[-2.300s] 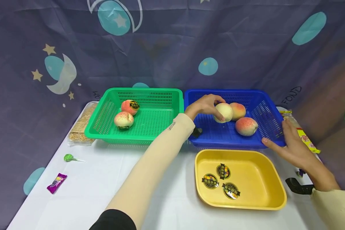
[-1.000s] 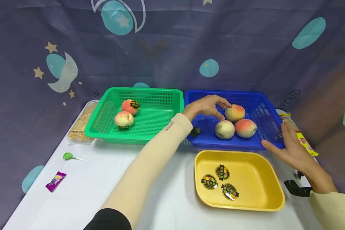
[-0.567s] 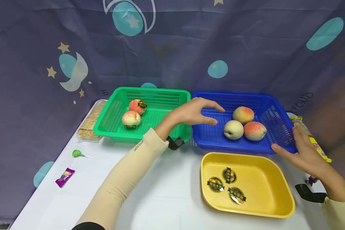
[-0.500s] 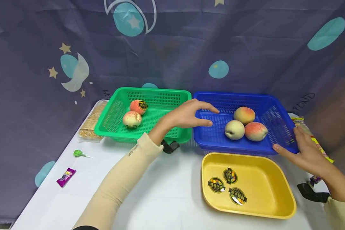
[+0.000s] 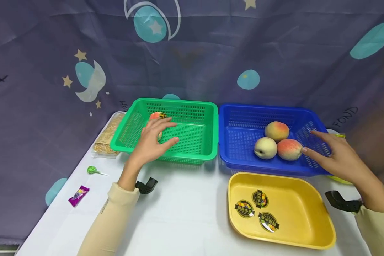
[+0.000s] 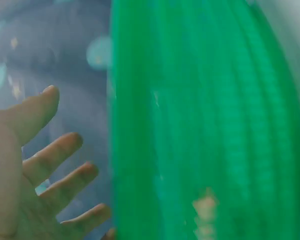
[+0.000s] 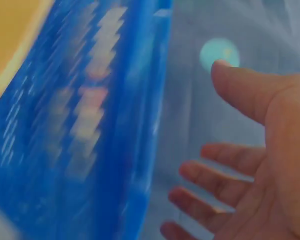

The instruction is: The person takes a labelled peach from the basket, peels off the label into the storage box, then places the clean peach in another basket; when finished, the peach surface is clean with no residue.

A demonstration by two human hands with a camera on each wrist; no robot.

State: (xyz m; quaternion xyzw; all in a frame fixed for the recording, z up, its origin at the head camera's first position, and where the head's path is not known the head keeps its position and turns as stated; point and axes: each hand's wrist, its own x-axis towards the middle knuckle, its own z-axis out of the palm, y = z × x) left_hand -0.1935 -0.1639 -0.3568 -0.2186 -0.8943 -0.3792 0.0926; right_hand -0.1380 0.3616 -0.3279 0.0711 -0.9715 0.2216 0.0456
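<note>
My left hand (image 5: pixel 150 144) hovers over the front left of the green basket (image 5: pixel 192 156), fingers spread and holding nothing. Behind it, two peaches are mostly hidden; the top of one peach (image 5: pixel 155 115) with a black label shows. In the left wrist view the same hand (image 6: pixel 45 170) is beside the basket's wall. My right hand (image 5: pixel 339 156) is above the right end of the blue basket (image 5: pixel 243 165), fingers extended with nothing in them. Inside that basket lie a pale peach (image 5: pixel 265 148), a red peach (image 5: pixel 289 149) and a yellow-red peach (image 5: pixel 276 131), close together.
In front of the blue basket stands a yellow tray (image 5: pixel 294 209) with three round black labels. At the left lie a bag of grains (image 5: pixel 107 140), a green lollipop (image 5: pixel 92 170) and a purple wrapped candy (image 5: pixel 79 196). A patterned curtain (image 5: pixel 195 53) hangs behind.
The left hand set the pale peach down in the blue basket, let go and moved left to the green basket. The right hand has lifted off the blue basket's front right corner.
</note>
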